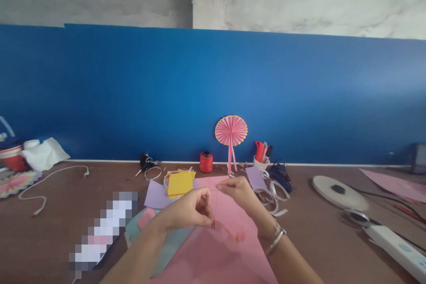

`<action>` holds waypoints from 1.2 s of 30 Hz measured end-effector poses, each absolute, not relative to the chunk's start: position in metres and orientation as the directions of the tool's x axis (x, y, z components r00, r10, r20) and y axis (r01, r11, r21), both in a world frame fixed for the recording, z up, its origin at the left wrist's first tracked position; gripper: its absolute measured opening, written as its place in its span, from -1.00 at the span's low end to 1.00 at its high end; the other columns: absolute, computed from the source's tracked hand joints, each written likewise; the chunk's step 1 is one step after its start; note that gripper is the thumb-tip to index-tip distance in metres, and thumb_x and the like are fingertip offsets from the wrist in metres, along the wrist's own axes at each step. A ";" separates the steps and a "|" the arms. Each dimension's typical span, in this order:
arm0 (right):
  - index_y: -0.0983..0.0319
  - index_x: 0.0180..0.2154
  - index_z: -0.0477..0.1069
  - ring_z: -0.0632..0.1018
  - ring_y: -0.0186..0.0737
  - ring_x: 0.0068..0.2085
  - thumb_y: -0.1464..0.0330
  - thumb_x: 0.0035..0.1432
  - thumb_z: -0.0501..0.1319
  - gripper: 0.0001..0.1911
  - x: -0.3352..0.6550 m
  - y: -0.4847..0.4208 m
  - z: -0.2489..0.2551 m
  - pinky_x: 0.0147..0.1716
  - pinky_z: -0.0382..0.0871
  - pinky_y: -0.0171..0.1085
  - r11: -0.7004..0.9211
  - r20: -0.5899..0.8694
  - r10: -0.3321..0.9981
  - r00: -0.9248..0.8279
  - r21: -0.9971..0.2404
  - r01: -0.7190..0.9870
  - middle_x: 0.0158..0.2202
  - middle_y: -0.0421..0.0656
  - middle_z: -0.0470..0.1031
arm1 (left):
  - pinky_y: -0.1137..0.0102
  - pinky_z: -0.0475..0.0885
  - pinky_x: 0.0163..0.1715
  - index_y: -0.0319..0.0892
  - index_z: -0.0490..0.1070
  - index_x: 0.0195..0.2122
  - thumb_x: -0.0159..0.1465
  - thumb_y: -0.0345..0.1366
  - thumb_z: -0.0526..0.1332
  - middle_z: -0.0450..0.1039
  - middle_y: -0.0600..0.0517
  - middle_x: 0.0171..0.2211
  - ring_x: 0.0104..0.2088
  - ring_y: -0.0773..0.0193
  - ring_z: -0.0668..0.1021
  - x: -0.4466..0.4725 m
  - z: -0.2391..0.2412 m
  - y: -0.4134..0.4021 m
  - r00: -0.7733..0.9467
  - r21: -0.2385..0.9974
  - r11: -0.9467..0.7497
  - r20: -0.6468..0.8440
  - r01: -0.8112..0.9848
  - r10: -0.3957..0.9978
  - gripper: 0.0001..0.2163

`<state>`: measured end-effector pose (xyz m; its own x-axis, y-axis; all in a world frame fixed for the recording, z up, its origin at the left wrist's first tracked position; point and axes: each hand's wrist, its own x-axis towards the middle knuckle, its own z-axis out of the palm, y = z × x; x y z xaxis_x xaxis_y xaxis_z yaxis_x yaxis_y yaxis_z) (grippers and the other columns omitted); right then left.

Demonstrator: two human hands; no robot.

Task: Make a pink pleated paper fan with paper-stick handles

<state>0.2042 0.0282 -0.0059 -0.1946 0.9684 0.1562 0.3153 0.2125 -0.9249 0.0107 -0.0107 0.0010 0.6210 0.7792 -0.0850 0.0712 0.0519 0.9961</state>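
Over the pink sheet (pixel 206 257) on the worktop (pixel 299 248), both hands are closed at the fingertips: the left hand (pixel 196 210) pinches a small red bit (pixel 214 224), while the right hand (pixel 235 190), slightly farther off, grips what seems a fine thread (pixel 216 199) running down toward it. The hands are probably held apart to keep that thread taut. At the far edge, the fan (pixel 231 131) apparently leans on the blue panel (pixel 133 93) for support; the red spool (pixel 206 163) stands upright to its left, likely for steadiness.
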 end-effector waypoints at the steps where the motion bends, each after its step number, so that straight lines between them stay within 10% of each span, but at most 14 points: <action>1: 0.33 -0.57 0.53 0.31 -0.35 -0.54 0.27 -0.11 0.24 -0.76 0.206 0.030 -0.008 -0.54 0.18 -0.35 0.195 0.136 0.972 -0.194 -0.924 0.328 -0.62 -0.20 0.42 | 0.46 0.30 -0.41 -0.13 0.11 -0.43 -0.06 -0.40 0.35 0.46 0.11 -0.50 -0.46 0.36 0.48 0.010 0.004 -0.011 0.608 0.997 0.042 -0.069 0.058 0.791 -0.65; 8: 0.31 -0.74 0.38 0.10 -0.45 -0.62 0.32 -0.09 0.20 -0.72 0.206 0.036 -0.027 -0.63 -0.03 -0.40 0.295 0.150 0.933 -0.328 -0.841 0.454 -0.75 -0.31 0.13 | 0.54 0.21 -0.55 -0.12 0.06 -0.46 -0.07 -0.38 0.32 0.40 0.17 -0.56 -0.56 0.43 0.41 0.004 0.011 0.004 0.195 0.998 -0.025 0.035 -0.053 0.980 -0.65; 16: 0.26 -0.77 0.28 0.00 -0.41 -0.57 0.56 -0.06 0.05 -0.69 0.185 0.002 0.002 -0.59 -0.12 -0.36 0.516 0.227 0.842 -0.489 -0.604 0.608 -0.71 -0.34 0.00 | 0.48 0.29 -0.53 -0.10 0.08 -0.47 -0.03 -0.40 0.20 0.38 0.18 -0.59 -0.55 0.33 0.47 0.003 -0.013 0.020 -0.249 0.967 -0.140 0.192 0.213 0.949 -0.77; 25: 0.24 -0.66 0.39 0.21 -0.40 -0.57 0.55 0.02 0.06 -0.71 0.184 -0.006 0.012 -0.52 -0.02 -0.38 0.602 0.361 0.795 -0.487 -0.369 0.708 -0.64 -0.27 0.35 | 0.43 0.23 -0.43 -0.09 0.16 -0.43 0.07 -0.50 0.04 0.35 0.10 -0.52 -0.43 0.24 0.46 0.017 -0.023 0.009 -0.018 0.636 -0.234 0.363 0.735 0.932 -0.86; 36: 0.23 -0.53 0.53 0.35 -0.37 -0.54 0.45 0.12 0.06 -0.69 0.202 0.004 0.020 -0.52 0.10 -0.40 0.579 0.399 0.812 -0.425 -0.458 0.674 -0.59 -0.19 0.45 | 0.39 0.15 -0.44 -0.11 0.25 -0.29 0.17 -0.54 -0.04 0.43 0.01 -0.41 -0.40 0.19 0.45 0.022 0.000 -0.015 0.443 0.453 -0.538 0.305 0.711 0.843 -0.79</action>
